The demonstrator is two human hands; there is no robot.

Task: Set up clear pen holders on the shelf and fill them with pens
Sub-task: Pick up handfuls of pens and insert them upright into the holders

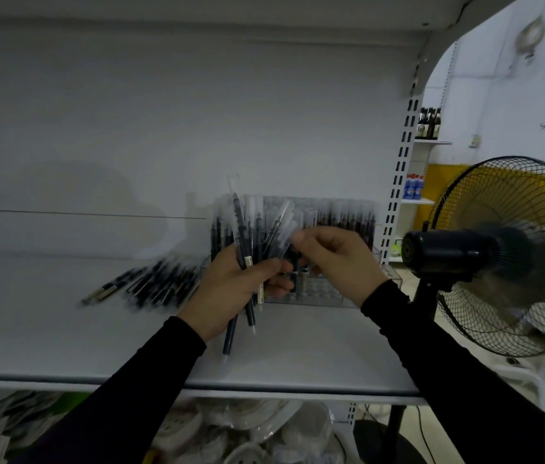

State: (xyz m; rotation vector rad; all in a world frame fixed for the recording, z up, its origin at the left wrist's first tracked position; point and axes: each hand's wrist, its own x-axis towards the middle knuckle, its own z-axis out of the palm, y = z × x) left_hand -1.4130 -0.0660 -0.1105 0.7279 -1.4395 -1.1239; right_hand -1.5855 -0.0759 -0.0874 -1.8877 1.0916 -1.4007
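My left hand (231,289) grips a fanned bunch of dark pens with clear caps (247,226), held upright above the white shelf (314,343). My right hand (334,259) pinches the cap end of one pen (281,226) in that bunch. Behind the hands a clear pen holder (318,293) stands on the shelf, with a row of pens (348,219) upright in its back part. A loose pile of pens (154,283) lies flat on the shelf to the left.
A black standing fan (499,256) is close on the right, beside the shelf's slotted upright (398,182). Packaged white goods (247,430) fill the level below. Bottles (428,123) stand on a far shelf behind.
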